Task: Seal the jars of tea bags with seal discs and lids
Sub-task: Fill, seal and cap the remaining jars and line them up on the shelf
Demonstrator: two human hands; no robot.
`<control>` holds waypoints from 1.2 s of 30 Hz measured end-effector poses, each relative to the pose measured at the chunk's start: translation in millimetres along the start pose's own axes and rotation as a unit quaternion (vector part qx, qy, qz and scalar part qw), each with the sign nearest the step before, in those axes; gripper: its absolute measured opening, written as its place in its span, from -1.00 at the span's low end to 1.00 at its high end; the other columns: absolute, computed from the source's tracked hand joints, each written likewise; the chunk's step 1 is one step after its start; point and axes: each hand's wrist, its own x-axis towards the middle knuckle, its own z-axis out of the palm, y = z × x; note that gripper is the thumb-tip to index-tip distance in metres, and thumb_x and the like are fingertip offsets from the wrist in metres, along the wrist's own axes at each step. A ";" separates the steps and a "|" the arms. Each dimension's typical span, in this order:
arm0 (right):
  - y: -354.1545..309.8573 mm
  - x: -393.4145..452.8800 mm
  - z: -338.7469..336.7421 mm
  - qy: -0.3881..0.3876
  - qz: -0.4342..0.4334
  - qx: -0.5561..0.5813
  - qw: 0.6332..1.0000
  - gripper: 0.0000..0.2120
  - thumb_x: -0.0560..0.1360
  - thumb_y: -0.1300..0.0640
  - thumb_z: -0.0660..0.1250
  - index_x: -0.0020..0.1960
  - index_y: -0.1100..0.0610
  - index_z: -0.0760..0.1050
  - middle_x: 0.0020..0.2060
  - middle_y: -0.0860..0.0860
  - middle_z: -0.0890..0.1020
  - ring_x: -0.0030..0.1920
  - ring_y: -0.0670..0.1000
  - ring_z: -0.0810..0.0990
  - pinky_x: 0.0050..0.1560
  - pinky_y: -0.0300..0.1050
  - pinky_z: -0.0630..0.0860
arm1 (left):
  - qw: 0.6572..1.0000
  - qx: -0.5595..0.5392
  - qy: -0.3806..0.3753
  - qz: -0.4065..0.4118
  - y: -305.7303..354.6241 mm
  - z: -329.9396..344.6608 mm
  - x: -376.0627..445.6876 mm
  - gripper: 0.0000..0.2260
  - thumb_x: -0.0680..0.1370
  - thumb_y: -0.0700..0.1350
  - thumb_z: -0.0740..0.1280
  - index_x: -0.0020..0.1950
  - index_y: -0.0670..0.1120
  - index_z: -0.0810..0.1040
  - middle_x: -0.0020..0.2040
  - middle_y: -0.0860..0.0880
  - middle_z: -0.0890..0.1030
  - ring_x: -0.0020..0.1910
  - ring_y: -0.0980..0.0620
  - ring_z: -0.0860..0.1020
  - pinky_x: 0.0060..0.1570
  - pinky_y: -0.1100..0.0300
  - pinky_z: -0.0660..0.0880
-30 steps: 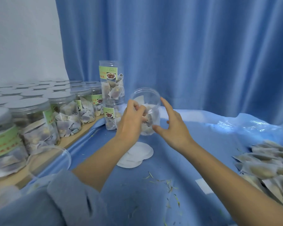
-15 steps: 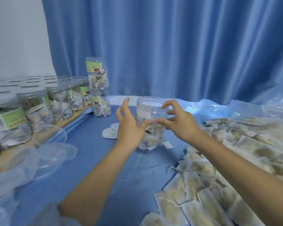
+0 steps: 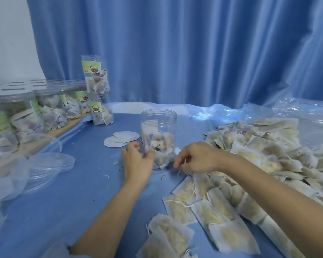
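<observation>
A clear plastic jar (image 3: 158, 127) stands upright and uncovered on the blue table cloth (image 3: 73, 192), about half full of tea bags. My left hand (image 3: 136, 164) grips its lower left side, thumb against the front wall. My right hand (image 3: 198, 158) hovers low just right of the jar's base, fingers curled downward and apart over the edge of the loose tea bags (image 3: 259, 155), with nothing visibly in it. White seal discs (image 3: 121, 138) lie in a small stack just left of the jar. Clear lids (image 3: 50, 162) lie stacked at the left.
Several lidded, labelled jars (image 3: 50, 107) line a wooden board along the left edge, and two more jars (image 3: 95, 77) stand stacked behind the discs. A crinkled plastic sheet (image 3: 306, 116) lies at the far right. A blue curtain hangs behind the table.
The jar went from being held up in both hands to standing on the table. My right hand dropped from the rim to beside the base. My left hand slid down to the jar's lower side.
</observation>
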 end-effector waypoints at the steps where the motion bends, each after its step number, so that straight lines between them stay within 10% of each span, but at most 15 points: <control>1: -1.4 -2.9 1.2 -0.045 -0.006 -0.013 0.999 -0.82 0.41 0.09 0.38 -0.03 -0.11 0.64 -0.22 -0.27 0.60 -0.16 -0.24 0.52 -0.12 -0.47 0.41 | 1.000 0.006 0.008 0.002 -0.2 -2.0 -0.2 -0.63 0.45 -0.22 0.37 0.21 -0.23 0.39 0.21 -0.17 0.41 -0.24 0.07 0.48 -0.19 0.37 0.26; 5: -10.1 -5.1 6.9 -0.154 -0.027 -0.099 0.983 -0.74 0.37 0.04 0.47 0.06 -0.03 0.64 -0.25 -0.23 0.54 -0.13 -0.14 0.52 -0.12 -0.32 0.44 | 0.999 0.020 0.029 -0.007 -0.6 -7.4 2.4 -0.65 0.45 -0.27 0.36 0.20 -0.26 0.40 0.21 -0.20 0.43 -0.06 -0.02 0.43 -0.19 0.38 0.21; 8: -12.4 -1.1 8.3 -0.098 -0.040 -0.094 0.990 -0.81 0.36 0.06 0.50 -0.03 0.02 0.65 -0.36 -0.23 0.50 -0.26 -0.19 0.49 -0.27 -0.44 0.38 | 0.999 0.011 0.037 -0.027 -1.2 -10.3 4.7 -0.67 0.46 -0.28 0.33 0.20 -0.24 0.40 0.21 -0.18 0.44 0.01 -0.06 0.45 -0.15 0.31 0.24; 11: -17.4 5.7 6.7 0.100 -0.080 0.062 0.990 -0.88 0.40 0.08 0.48 -0.14 -0.02 0.54 -0.31 -0.16 0.55 -0.29 -0.19 0.49 -0.24 -0.50 0.37 | 0.998 -0.005 0.058 -0.037 -4.3 -14.5 8.9 -0.69 0.47 -0.30 0.31 0.20 -0.23 0.40 0.21 -0.18 0.45 -0.01 -0.05 0.44 -0.17 0.33 0.22; 15: -38.4 21.9 -10.2 0.371 -0.122 0.368 0.844 -0.78 0.44 0.20 0.43 -0.16 -0.07 0.44 -0.31 -0.04 0.62 -0.32 -0.06 0.62 -0.14 -0.25 0.59 | 0.994 -0.019 0.088 -0.063 -11.0 -19.4 14.0 -0.71 0.47 -0.29 0.30 0.19 -0.21 0.42 0.19 -0.15 0.47 0.04 -0.05 0.44 -0.14 0.32 0.23; 19: -50.7 45.2 -32.8 0.522 -0.070 0.294 0.797 -0.86 0.50 0.13 0.34 -0.07 -0.09 0.43 -0.29 -0.04 0.64 -0.25 -0.07 0.62 -0.15 -0.32 0.46 | 0.992 -0.024 0.100 -0.076 -15.8 -21.1 16.3 -0.73 0.47 -0.28 0.31 0.17 -0.21 0.41 0.18 -0.14 0.48 -0.01 -0.02 0.43 -0.23 0.33 0.18; 23: -46.7 66.3 -30.1 0.342 0.034 0.078 0.936 -0.75 0.55 -0.06 0.24 -0.01 0.04 0.62 -0.03 -0.03 0.67 0.08 0.04 0.56 0.08 -0.14 0.42 | 0.988 -0.033 0.120 -0.088 -19.5 -25.6 20.3 -0.72 0.47 -0.28 0.30 0.18 -0.20 0.42 0.17 -0.12 0.49 -0.01 0.00 0.41 -0.17 0.28 0.22; 29: -89.4 92.9 -3.3 0.538 -0.200 -0.128 0.809 -0.86 0.43 0.23 0.37 -0.25 0.28 0.63 -0.17 0.15 0.65 -0.14 0.18 0.60 -0.21 -0.04 0.52 | 0.976 -0.061 0.173 -0.120 -22.5 -40.0 30.9 -0.72 0.47 -0.29 0.29 0.18 -0.17 0.42 0.14 -0.08 0.50 0.13 -0.08 0.46 -0.06 0.15 0.33; 32: -111.6 137.4 23.7 0.298 -0.146 -0.194 0.923 -0.84 0.54 0.25 0.21 0.03 0.25 0.55 0.03 0.14 0.55 0.06 0.17 0.54 -0.13 -0.02 0.45 | 0.965 -0.095 0.194 -0.147 -25.3 -51.2 37.9 -0.74 0.48 -0.28 0.28 0.16 -0.16 0.42 0.13 -0.08 0.52 0.15 -0.11 0.47 0.04 0.06 0.38; 36: -120.9 195.1 53.5 0.148 -0.018 -0.192 0.970 -0.74 0.54 0.33 0.14 0.19 0.29 0.47 0.17 0.19 0.51 0.20 0.17 0.48 0.10 -0.04 0.44 | 0.941 -0.181 0.200 -0.205 -29.8 -63.1 44.9 -0.81 0.48 -0.27 0.28 0.05 -0.08 0.41 0.09 -0.10 0.58 0.09 -0.16 0.54 0.10 -0.01 0.45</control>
